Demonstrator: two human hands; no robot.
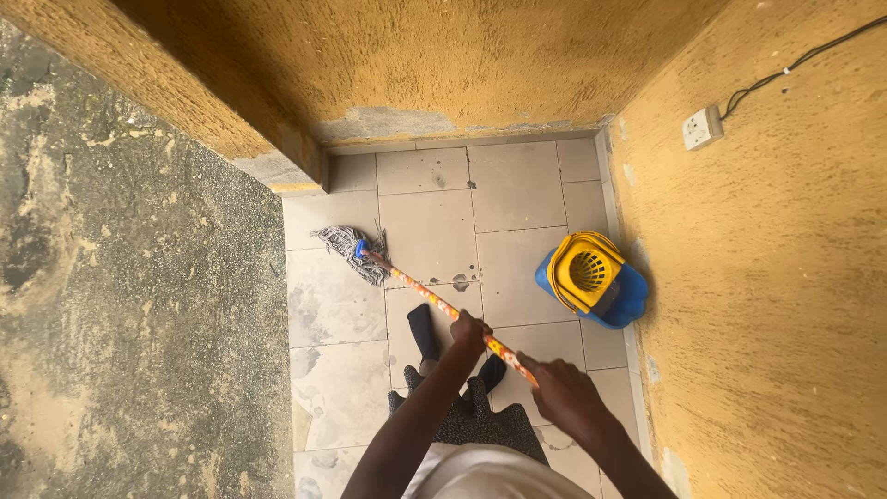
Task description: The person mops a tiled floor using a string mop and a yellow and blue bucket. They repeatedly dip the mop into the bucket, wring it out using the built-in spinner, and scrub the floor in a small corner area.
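Hands are gripping a mop handle (443,307) here, and we are looking straight down on them from above. Our left hand (468,331) is sitting further down the orange patterned handle, its fingers (476,323) curling tight round the shaft and pressing together. Our right hand (565,393) is holding the upper end nearer our body, its fingers (536,368) also wrapping closed about the handle. The handle is slanting away from us toward the upper left, ending at a blue collar where the grey stringy mop head (351,249) is lying flat on the tiled floor (517,185), touching it, just beside the corner of the ochre wall (277,120).

We are standing on pale square tiles that are showing dark smudges and wet-looking patches. One foot in a dark sock (423,333) is resting on the tiles just beside the left hand, under the handle. A dark speckled skirt (471,420) is hanging below our arms.

A blue mop bucket (621,300) with a yellow wringer basket (584,271) is standing to the right, close against the rough yellow right-hand wall (785,305), well apart from the mop head. On that wall a white socket (702,127) is sitting with a dark cable (795,63) running off to the upper right. To the left, rough stained concrete ground (129,305) is bordering the tiles.
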